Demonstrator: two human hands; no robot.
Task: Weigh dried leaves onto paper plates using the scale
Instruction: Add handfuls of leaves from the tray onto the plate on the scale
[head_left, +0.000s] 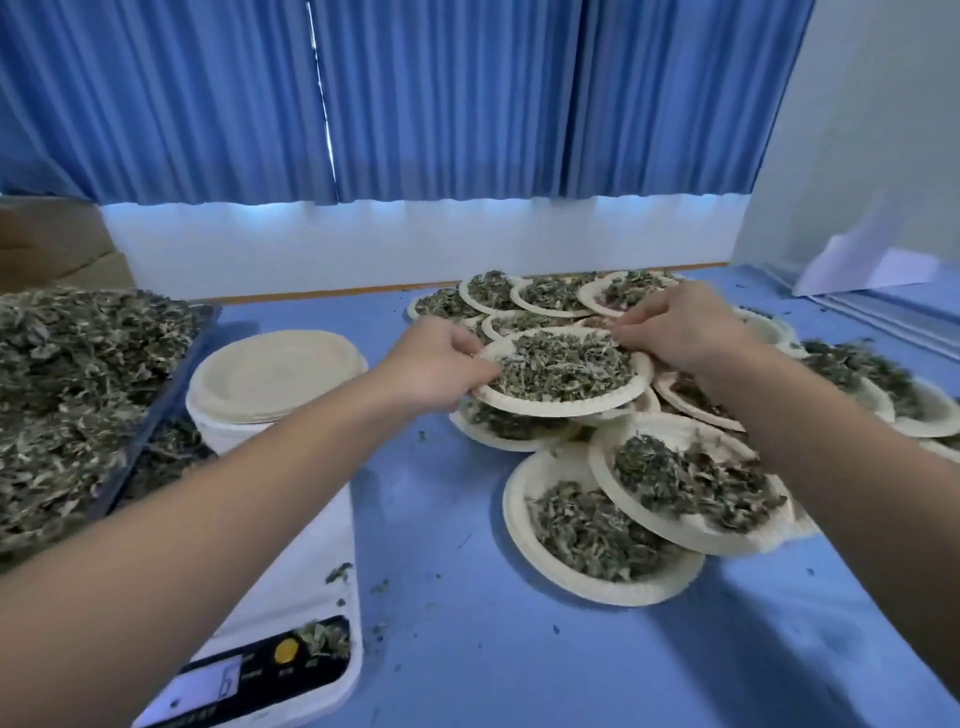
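Gripping a paper plate (566, 406) by its left rim with the left hand (436, 371), fingers (467, 340) curled over the edge. Pinching the far right rim of the same plate with the right hand (680, 332), fingers (634, 338) bent round it. Heaped with dried leaves (561, 366) and poised over a spread of other filled plates (597, 525) on the blue counter (441, 623); lifted or resting on them, hard to tell. At the near left, partly under the left forearm, a white scale (311, 545) with leaf crumbs on its black panel. On its display (208, 686) one dark figure, perhaps a 6, too blurred to be sure; a yellow button (286, 651) beside it, with small labels too blurred to read. Behind the scale, a stack of empty plates (275, 374); at the far left, a dark tray (174, 387) piled with loose leaves. Blue curtain (415, 93) at the back.
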